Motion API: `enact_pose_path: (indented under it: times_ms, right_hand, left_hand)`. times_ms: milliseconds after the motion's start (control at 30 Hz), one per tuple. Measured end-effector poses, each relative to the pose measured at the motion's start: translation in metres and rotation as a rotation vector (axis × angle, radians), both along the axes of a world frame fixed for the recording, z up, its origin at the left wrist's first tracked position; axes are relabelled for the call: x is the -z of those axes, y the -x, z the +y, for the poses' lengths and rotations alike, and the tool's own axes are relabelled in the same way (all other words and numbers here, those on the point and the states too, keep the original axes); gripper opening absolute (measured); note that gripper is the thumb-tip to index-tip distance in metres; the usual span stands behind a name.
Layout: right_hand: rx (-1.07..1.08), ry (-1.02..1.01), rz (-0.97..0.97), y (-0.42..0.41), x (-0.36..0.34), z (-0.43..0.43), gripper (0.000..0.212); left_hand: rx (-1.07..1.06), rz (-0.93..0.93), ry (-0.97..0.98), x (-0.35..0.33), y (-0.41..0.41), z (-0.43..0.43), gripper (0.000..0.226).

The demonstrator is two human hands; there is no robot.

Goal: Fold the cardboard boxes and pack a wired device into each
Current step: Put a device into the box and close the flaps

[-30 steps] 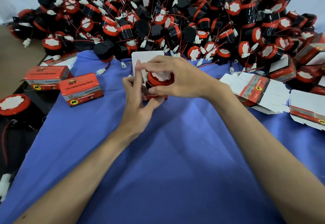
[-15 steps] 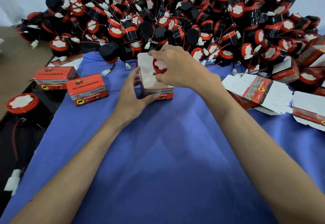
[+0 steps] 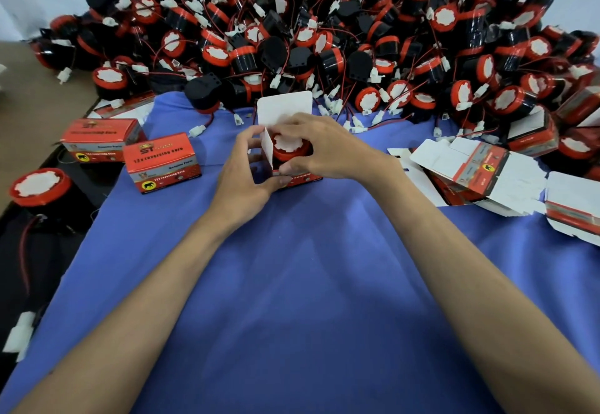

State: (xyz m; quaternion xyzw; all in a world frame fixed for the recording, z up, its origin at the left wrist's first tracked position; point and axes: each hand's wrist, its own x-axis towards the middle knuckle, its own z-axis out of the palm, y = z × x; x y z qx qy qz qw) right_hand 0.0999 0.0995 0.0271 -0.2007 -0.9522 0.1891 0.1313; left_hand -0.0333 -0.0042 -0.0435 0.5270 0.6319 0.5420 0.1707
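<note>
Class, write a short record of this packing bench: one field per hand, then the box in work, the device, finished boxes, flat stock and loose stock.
Left hand: grips the open box at its left side flap
Right hand: fingers curled over the wired device
Wired device: sits in the open box, lid flap up
Finished boxes: two, closed, left of the hands
Flat boxes: stacked at right
Loose devices: heaped behind
</note>
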Motion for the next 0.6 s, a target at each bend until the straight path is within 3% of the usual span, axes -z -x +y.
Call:
enact_pose_path:
  times_ms: [133,233,400,600]
  right_hand:
    - [0.091,-0.226,-0.161,0.001,0.003,0.005,0.059]
    - [0.083,-0.217,-0.247,0.003,0.0,0.002,0.05]
    - [0.143,-0.194,-0.21,-0.005,-0.02,0.002,0.02]
    - [0.235,-0.26,-0.189,-0.001,-0.016,-0.001,0.025]
  left_hand:
    - [-0.017,-0.006,0.013,0.001,0.001,0.0,0.077]
    - [-0.026,0.005,0.015,0.002,0.003,0.002,0.078]
    - [-0.027,0.039,0.022,0.005,0.004,0.002,0.077]
    - [-0.019,0.028,0.035,0.004,0.004,0.004,0.079]
